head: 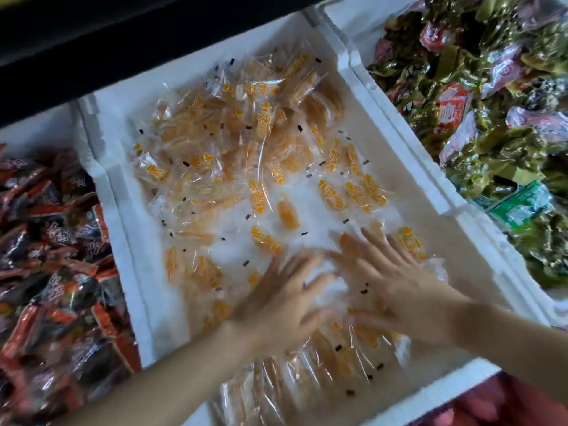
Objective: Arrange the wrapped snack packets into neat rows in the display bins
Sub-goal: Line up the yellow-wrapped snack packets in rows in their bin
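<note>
item: middle bin, white foam, walls thick; contents: clear-wrapped snack packets with orange print and orange pieces inside, lying loose and overlapping at mixed angles across the far and left parts of the bin; thinner scatter in the middle, where the pale floor shows between them; a closer-packed batch of the same packets sits along the near wall, roughly side by side.

item: left hand, fingers straight and spread, palm down on the packets in the near half of the bin; blurred; nothing pinched.

item: right hand, just beside the left, fingers likewise spread and flat over the packets, fingertips pointing to the far side; blurred at the edges.

item: left-side bin, heaped with red and black packets, unsorted.

item: right-side bin, heaped with green foil packets, some red-and-white ones among them.

item: dark shelf edge above the far walls.
</note>
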`<state>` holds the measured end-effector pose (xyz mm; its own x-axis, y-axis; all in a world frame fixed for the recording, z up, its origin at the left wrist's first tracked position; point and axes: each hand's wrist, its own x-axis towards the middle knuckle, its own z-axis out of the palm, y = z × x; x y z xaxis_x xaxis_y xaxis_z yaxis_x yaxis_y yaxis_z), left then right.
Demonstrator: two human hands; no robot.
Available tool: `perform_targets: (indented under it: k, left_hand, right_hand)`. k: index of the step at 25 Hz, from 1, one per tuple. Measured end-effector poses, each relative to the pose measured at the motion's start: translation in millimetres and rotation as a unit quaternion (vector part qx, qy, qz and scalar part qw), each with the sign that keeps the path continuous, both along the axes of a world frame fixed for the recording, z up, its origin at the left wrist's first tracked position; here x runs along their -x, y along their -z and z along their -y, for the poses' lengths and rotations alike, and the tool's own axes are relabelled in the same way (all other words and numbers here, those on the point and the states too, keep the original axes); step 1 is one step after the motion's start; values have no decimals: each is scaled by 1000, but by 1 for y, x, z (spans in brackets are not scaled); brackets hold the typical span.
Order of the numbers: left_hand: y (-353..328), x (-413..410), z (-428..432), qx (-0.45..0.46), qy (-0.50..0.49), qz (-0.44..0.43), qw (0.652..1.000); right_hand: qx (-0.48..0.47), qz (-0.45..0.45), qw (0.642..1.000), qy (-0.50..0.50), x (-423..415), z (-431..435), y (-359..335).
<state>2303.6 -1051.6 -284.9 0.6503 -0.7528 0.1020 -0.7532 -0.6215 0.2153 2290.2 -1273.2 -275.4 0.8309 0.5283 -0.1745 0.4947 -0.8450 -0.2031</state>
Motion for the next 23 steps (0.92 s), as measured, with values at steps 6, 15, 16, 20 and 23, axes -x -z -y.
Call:
perform_targets:
  k: [6, 15, 16, 20, 23]
  left_hand:
    - [10, 56, -6, -183, -21, -90, 979]
    - [10, 54, 3, 35, -165, -143, 975]
    - [15, 52, 0, 60, -163, -127, 976]
    - [13, 35, -5, 87, -174, -75, 978]
    - [0, 27, -4, 93, -212, -78, 970]
  right_hand:
    - [-6, -48, 990, 132, 37, -1, -15]
    - [-96, -171, 944, 267, 42, 12, -41]
    - [-131, -160, 939, 274, 45, 12, -44]
    - [-212, -184, 918, 281, 56, -7, -30]
    - [-177, -187, 929, 267, 61, -12, -11]
